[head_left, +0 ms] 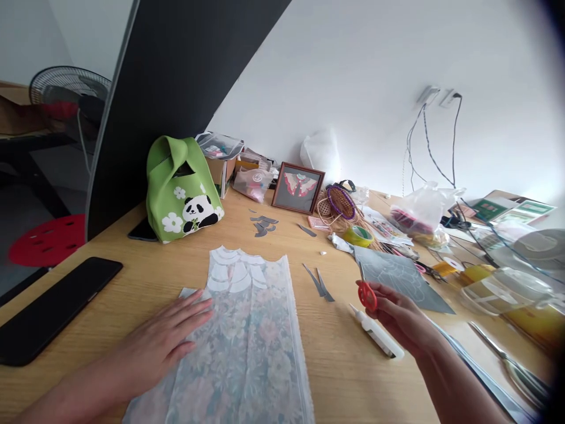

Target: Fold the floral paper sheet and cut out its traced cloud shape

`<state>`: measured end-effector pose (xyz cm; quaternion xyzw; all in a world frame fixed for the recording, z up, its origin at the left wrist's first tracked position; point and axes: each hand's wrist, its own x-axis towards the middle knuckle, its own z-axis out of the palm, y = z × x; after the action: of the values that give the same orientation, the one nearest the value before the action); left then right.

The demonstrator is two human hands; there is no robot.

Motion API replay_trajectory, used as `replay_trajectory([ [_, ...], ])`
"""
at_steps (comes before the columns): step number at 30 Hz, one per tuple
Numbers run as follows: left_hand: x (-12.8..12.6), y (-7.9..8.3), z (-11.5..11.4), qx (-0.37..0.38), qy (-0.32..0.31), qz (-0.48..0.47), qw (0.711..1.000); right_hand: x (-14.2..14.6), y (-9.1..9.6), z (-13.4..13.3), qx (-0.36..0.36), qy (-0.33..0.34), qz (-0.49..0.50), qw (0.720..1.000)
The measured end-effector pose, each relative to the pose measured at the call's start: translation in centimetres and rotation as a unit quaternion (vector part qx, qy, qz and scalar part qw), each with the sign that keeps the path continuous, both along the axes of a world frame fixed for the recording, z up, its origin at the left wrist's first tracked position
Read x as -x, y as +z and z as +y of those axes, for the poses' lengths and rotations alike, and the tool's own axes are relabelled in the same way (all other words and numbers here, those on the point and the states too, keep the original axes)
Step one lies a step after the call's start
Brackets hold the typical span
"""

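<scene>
My left hand lies flat, fingers stretched out, on the left edge of a pale floral fabric. White curved paper pieces sit at the fabric's far end, whose edge is cut in scallops. Held in my right hand is a small pair of scissors with red handles, blades pointing away from me above the table. Just below that hand a white glue bottle with a pointed nozzle lies on its side. Thin grey paper strips lie between the fabric and the scissors.
A green panda bag stands at the back left, near a long black object. Grey scraps and a framed collar picture are farther back. On the right lie a grey drawn sheet, green tape, large scissors and a clear container.
</scene>
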<state>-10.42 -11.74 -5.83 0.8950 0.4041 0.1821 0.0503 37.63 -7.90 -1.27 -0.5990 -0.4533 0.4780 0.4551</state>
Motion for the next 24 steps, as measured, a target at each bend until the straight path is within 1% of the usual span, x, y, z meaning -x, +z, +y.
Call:
replay_trajectory([
  [1,-0.3,0.5,0.4,0.011,-0.016,0.004,1.000,0.8,-0.2,-0.9,0.003,-0.007,0.065,0.998],
  [3,-1.3,1.4,0.9,0.025,-0.061,0.019,0.998,2.4,-1.1,-2.6,0.009,-0.022,0.153,0.988],
  [7,-3.7,2.7,2.0,0.057,-0.181,0.044,0.981,5.0,-3.7,-6.1,0.008,-0.041,0.266,0.963],
  [10,-5.6,3.0,3.1,0.140,-0.263,0.052,0.953,6.5,-5.0,-8.2,0.023,-0.036,0.320,0.946],
  [12,-6.9,3.2,3.9,0.205,-0.301,0.040,0.930,7.3,-5.5,-9.2,0.036,-0.035,0.344,0.938],
  [14,-8.2,3.2,4.4,0.255,-0.328,0.011,0.910,7.9,-5.8,-9.9,0.052,-0.043,0.356,0.932],
  [15,-8.8,3.2,4.6,0.269,-0.340,-0.003,0.901,8.1,-5.9,-10.1,0.058,-0.045,0.357,0.931],
  [18,-10.3,2.9,4.8,0.265,-0.380,-0.019,0.886,8.3,-6.4,-10.5,0.062,-0.049,0.349,0.934],
  [21,-11.0,2.2,4.6,0.246,-0.395,-0.024,0.885,8.2,-6.8,-10.5,0.061,-0.043,0.347,0.935],
  [24,-11.2,1.6,4.4,0.247,-0.371,-0.018,0.895,8.0,-7.0,-10.2,0.060,-0.043,0.350,0.934],
])
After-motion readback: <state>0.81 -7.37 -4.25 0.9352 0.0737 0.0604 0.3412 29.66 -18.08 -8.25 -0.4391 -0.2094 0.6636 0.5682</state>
